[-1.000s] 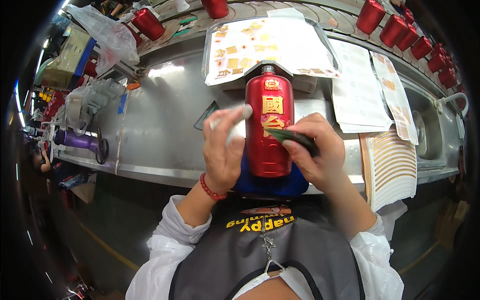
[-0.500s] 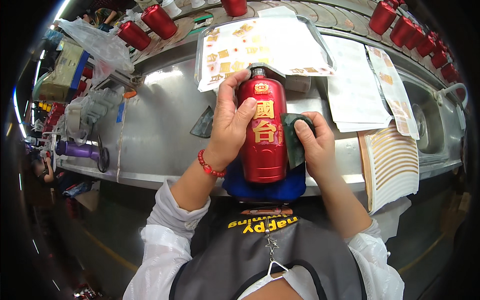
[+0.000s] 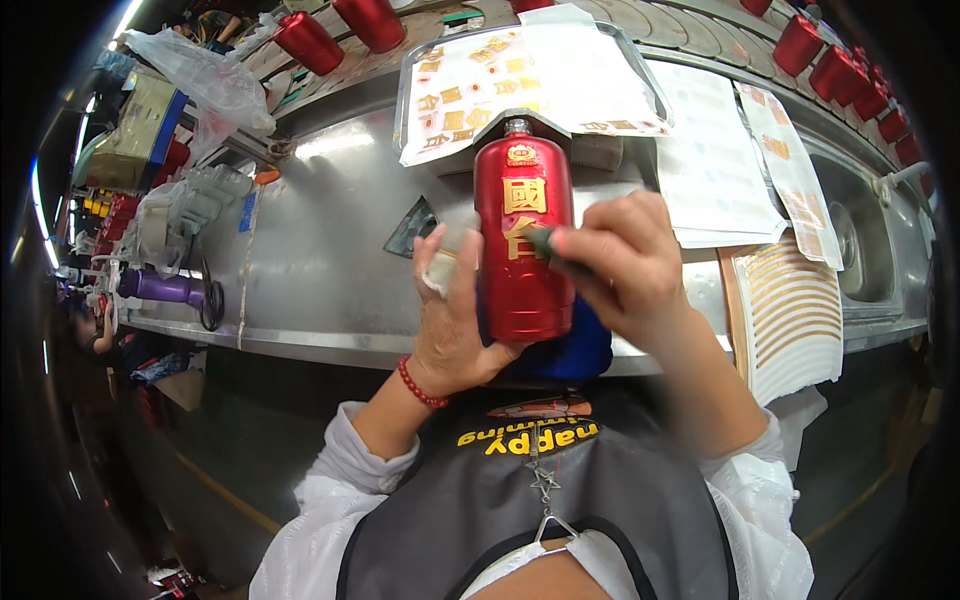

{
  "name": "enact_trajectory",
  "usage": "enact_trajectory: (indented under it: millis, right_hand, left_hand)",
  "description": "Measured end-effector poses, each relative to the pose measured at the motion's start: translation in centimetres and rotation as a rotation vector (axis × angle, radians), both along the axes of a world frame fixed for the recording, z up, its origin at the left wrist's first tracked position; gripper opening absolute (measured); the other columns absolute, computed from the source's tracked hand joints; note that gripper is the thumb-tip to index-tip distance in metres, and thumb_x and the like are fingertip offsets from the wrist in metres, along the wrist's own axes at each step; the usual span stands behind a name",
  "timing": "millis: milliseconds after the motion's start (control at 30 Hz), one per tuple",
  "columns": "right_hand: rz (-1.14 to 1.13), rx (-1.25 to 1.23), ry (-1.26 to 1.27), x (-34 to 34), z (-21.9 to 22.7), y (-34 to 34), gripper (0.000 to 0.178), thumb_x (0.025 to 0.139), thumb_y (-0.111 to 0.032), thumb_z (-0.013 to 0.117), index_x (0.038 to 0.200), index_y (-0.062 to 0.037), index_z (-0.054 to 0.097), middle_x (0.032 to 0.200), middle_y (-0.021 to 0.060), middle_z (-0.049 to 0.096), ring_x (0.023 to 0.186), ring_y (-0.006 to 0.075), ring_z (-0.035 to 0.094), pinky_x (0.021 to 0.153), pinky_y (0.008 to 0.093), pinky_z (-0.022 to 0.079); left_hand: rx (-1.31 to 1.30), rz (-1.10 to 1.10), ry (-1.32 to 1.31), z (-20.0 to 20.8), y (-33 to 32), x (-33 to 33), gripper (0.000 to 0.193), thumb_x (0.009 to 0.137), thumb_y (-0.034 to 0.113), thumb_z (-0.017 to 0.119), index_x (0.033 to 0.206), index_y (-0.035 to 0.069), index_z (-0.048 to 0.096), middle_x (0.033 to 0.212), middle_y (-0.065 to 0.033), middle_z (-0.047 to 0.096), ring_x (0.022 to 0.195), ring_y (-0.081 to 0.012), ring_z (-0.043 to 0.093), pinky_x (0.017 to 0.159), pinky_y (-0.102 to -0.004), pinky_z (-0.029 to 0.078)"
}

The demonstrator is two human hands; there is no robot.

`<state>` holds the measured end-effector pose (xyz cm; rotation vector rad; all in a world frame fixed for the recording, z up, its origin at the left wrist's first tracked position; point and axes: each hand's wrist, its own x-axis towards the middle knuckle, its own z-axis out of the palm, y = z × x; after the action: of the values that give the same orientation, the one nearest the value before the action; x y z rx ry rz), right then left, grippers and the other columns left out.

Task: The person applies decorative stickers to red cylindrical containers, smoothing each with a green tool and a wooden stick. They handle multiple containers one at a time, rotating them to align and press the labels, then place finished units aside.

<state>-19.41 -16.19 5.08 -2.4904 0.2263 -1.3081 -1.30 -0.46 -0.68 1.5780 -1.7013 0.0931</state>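
Note:
A glossy red bottle (image 3: 526,298) with raised gold characters lies tilted, its neck in the notch of a metal rest (image 3: 560,132). Beneath its lower part is a blue pad (image 3: 588,350). My left hand (image 3: 448,325) steadies the bottle's left side, thumb near its base; white tape wraps a finger, and the fingers are slightly blurred. In my right hand (image 3: 635,260) a dark green scraper (image 3: 545,240) is pinched, its edge against the lower gold character. To the left of the bottle, another dark green flat piece (image 3: 410,228) lies on the steel table.
Behind the bottle, a metal tray (image 3: 404,98) carries sheets of gold decals. White sheets (image 3: 715,150) and a gold-striped sheet (image 3: 790,320) lie at right, before a sink (image 3: 850,245). More red bottles (image 3: 308,42) stand on a conveyor (image 3: 640,30). A purple flask (image 3: 165,288) lies left.
My right hand has moved left and up, bringing the scraper from the bottle's right side onto the lower character. My left hand has slid down from the bottle's front to its left side.

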Motion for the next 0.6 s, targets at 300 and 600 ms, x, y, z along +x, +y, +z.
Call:
enact_trajectory:
  millis: [300, 600]
  right_hand:
    - [0.220, -0.219, 0.191, 3.6, 3.7, -3.8, 0.030, 0.075, -0.014, 0.081, 0.103, -0.0125, 0.070, 0.078, 0.0051, 0.056, 0.076, 0.0245, 0.063, 0.062, 0.0332, 0.046]
    - [0.296, -0.127, 0.220, -0.1, 1.6, -1.7, 0.020, 0.076, -0.010, 0.079, 0.094, -0.0136, 0.070, 0.090, 0.0031, 0.060, 0.087, 0.0241, 0.060, 0.072, 0.0402, 0.048]
  left_hand:
    - [0.136, 0.152, -0.121, 1.9, 0.4, -1.4, 0.115, 0.071, 0.062, 0.082, 0.154, -0.003, 0.037, 0.143, -0.0197, 0.053, 0.138, -0.0400, 0.039, 0.116, -0.0673, 0.015]
    - [0.128, 0.096, -0.004, 0.3, 0.5, -0.8, 0.118, 0.071, 0.065, 0.080, 0.156, -0.002, 0.033, 0.143, -0.0197, 0.054, 0.134, -0.0419, 0.043, 0.117, -0.0662, 0.015]
